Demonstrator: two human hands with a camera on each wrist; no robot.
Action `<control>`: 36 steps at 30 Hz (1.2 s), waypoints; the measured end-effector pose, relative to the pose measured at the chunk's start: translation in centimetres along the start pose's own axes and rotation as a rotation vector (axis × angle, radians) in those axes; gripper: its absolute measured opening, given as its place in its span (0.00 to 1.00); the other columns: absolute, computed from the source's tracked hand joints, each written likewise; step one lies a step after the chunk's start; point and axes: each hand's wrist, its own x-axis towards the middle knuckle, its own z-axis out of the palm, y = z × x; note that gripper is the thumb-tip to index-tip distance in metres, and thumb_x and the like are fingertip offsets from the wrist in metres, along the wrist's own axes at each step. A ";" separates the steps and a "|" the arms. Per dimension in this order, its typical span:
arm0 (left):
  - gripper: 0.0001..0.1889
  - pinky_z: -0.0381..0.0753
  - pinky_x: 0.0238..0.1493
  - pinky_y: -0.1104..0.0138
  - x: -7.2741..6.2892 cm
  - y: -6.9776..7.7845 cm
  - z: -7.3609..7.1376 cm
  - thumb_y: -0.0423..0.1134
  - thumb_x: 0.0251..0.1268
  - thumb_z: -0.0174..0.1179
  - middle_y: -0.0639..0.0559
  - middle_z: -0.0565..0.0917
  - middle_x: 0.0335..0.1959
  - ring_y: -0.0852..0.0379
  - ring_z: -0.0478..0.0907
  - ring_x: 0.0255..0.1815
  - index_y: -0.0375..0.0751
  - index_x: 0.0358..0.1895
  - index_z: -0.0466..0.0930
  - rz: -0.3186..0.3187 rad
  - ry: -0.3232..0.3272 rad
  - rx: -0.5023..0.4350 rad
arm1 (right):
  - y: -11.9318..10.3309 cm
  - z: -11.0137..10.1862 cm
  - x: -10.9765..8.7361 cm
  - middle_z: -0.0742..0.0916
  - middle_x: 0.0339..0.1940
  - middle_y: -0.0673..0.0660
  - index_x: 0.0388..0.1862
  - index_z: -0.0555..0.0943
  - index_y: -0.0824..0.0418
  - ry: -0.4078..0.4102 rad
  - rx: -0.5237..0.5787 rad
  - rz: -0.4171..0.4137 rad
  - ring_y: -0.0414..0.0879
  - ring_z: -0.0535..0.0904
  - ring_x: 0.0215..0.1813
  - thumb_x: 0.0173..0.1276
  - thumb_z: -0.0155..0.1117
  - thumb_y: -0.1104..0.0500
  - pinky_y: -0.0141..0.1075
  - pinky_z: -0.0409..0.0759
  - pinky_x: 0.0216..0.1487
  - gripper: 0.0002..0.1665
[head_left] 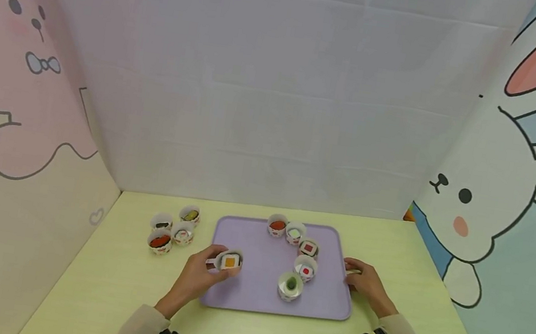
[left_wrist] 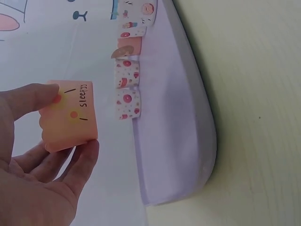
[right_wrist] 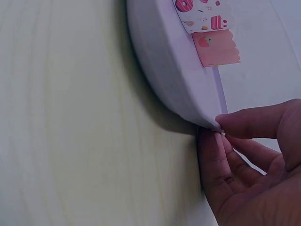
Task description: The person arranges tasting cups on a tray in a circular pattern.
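Observation:
My left hand (head_left: pixel 197 275) grips a small paper cup (left_wrist: pixel 77 115) between thumb and fingers, above the left part of the lilac tray (head_left: pixel 256 246). This cup is peach-orange with a scalloped rim and the word "sleepyy". A white block with an orange square (head_left: pixel 230 262) shows in its mouth in the head view. At the tray's right edge, my right hand (head_left: pixel 367 286) pinches the rim, with the thumb on top and fingers beneath, as the right wrist view shows. Several similar cups stand on the tray's right half, among them one with a green-topped piece (head_left: pixel 290 286).
Left of the tray, several more paper cups stand in a cluster on the pale yellow table (head_left: pixel 98 292), one with a red filling (head_left: pixel 160 241). A white sheet (head_left: pixel 257 102) rises behind the table, and printed cartoon panels flank it on both sides.

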 end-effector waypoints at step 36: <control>0.27 0.75 0.35 0.73 0.6 -0.5 8.2 0.48 0.52 0.74 0.46 0.86 0.46 0.59 0.76 0.37 0.38 0.53 0.79 0.056 -0.139 0.060 | 0.0 0.1 0.2 0.78 0.61 0.70 0.70 0.69 0.69 0.008 -0.013 0.029 0.48 0.81 0.45 0.60 0.58 0.70 0.36 0.83 0.40 0.35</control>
